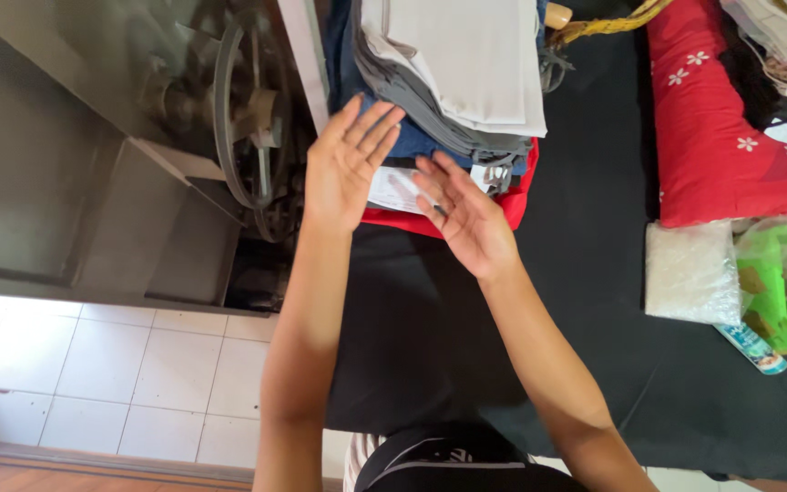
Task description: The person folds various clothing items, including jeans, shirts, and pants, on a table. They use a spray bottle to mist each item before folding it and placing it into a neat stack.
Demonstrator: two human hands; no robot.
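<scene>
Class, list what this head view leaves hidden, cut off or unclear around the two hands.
- Paper sheet: partly hidden behind left hand and right hand.
- Red fabric: mostly buried under the stack of folded cloth.
- Stack's top: cut off by the frame edge.
- Green object: blurred by its plastic bag.

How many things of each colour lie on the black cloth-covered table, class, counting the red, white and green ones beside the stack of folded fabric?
Red: 2, the red flowered cushion and the flat red cloth under the stack.
White: 1, the clear bag of white granules.
Green: 1, the bright green plastic piece in a clear bag.
Total: 4.
</scene>
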